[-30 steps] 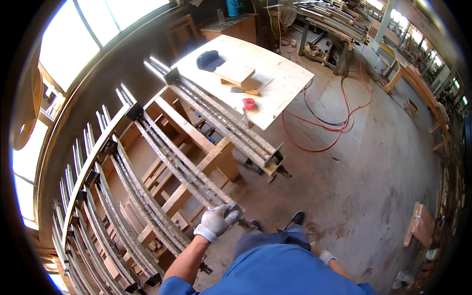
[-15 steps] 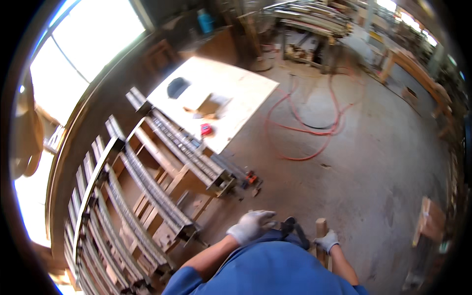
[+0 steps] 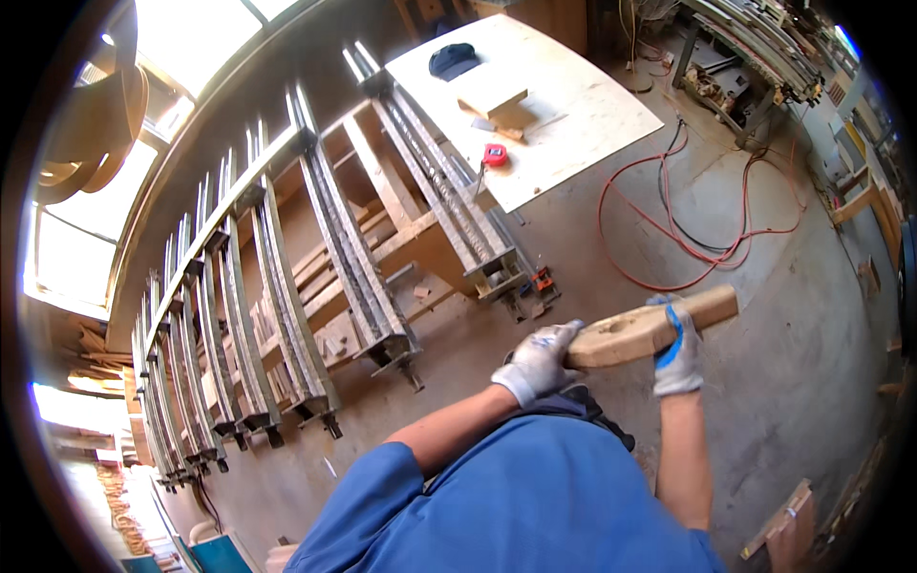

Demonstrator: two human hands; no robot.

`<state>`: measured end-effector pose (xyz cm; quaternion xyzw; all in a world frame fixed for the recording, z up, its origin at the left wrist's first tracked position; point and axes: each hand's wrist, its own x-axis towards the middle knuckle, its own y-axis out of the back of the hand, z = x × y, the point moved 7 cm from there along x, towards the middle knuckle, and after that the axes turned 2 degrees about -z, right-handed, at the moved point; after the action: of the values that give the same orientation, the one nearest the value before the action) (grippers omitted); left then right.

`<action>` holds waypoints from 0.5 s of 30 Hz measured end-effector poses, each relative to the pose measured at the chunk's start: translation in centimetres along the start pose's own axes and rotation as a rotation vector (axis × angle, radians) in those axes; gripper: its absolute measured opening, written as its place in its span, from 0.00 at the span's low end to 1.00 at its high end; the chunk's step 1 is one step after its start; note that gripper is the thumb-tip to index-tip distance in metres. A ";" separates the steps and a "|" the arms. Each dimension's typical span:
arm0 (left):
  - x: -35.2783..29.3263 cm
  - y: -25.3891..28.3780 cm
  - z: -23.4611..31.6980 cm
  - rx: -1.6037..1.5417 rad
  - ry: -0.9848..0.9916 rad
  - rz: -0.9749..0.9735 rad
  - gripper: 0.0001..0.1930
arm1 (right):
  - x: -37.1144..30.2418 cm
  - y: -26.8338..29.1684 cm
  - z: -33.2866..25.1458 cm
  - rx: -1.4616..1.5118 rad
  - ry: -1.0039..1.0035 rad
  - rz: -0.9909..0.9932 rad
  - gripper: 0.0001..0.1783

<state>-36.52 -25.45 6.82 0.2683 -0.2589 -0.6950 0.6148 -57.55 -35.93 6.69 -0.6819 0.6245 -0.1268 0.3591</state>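
Observation:
Both gloved hands hold a short pale wooden block (image 3: 635, 329) level in front of my body. My left hand (image 3: 535, 361), in a white glove, grips its near end. My right hand (image 3: 676, 346), in a white glove with blue trim, wraps around the middle, and the far end sticks out to the right. Below the block is the concrete floor (image 3: 764, 382). To the left, a rack of long metal clamps (image 3: 344, 258) holding wooden pieces stands nearest my left hand.
A plywood table (image 3: 564, 105) behind the rack carries a dark cap (image 3: 454, 59), wood blocks (image 3: 492, 100) and a red tape measure (image 3: 494, 155). A red cord (image 3: 669, 239) loops over the floor. Scrap wood (image 3: 788, 525) lies at lower right; benches stand at far right.
My left hand has left the clamp rack. Both hands have come up from near the floor and now hold the wooden block at chest height. The view has swung.

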 end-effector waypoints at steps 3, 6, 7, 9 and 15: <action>-3.1 1.3 -3.8 0.071 0.205 -0.095 0.38 | 3.0 0.9 6.7 0.060 -0.269 0.068 0.24; -5.9 2.9 -6.2 0.113 0.334 -0.188 0.36 | 4.5 2.4 14.3 0.065 -0.491 0.242 0.23; -6.6 3.2 -6.8 0.123 0.375 -0.214 0.36 | 4.7 3.0 16.4 0.005 -0.538 0.289 0.25; -7.3 4.4 -7.6 0.199 0.429 -0.293 0.36 | 4.6 3.7 20.0 -0.138 -0.636 0.293 0.27; -7.5 8.1 -8.3 0.205 0.482 -0.392 0.38 | 4.0 0.2 25.5 -0.382 -0.816 0.244 0.32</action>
<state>-24.24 -19.12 6.87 0.5303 -0.1180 -0.6870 0.4826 -41.10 -31.27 -12.66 -0.6516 0.5200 0.3121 0.4556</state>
